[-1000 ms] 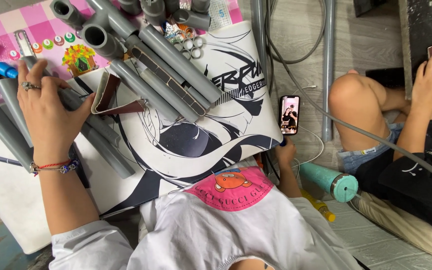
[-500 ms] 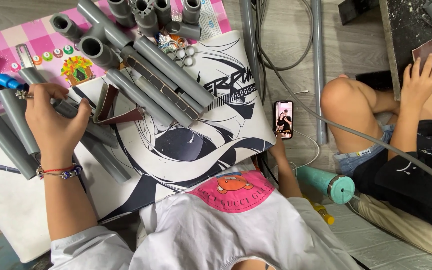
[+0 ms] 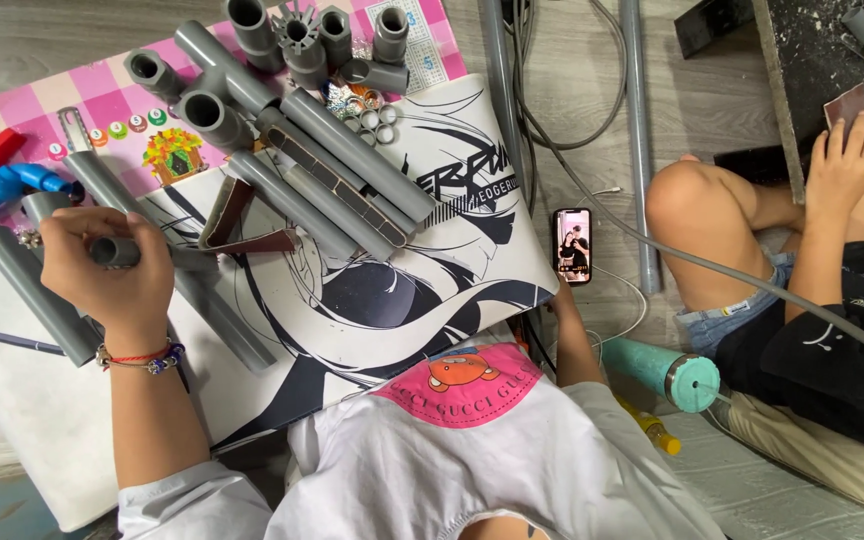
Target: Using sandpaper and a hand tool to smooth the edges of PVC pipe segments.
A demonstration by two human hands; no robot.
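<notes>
My left hand (image 3: 112, 275) is closed around a short grey pipe piece (image 3: 112, 250), held just above the printed white board (image 3: 402, 300). It is over several longer grey pipes (image 3: 27, 290) lying at the board's left side. My right hand (image 3: 566, 293) grips a phone (image 3: 572, 245) with a lit screen, upright by the board's right edge. Only the fingers under the phone show; my forearm runs down from it.
A pile of grey pipes and fittings (image 3: 332, 180) lies across the board's top, beside a folded brown sandpaper strip (image 3: 237, 220) and small rings (image 3: 367, 115). A blue fitting (image 3: 2, 190) sits far left. A co-worker (image 3: 832, 300) sits at right, hands on a fitting. Near them lies a teal cylinder (image 3: 667, 370).
My left hand went from lying flat on the pipes to gripping a short pipe piece and lifting it slightly. The phone stays in my right hand.
</notes>
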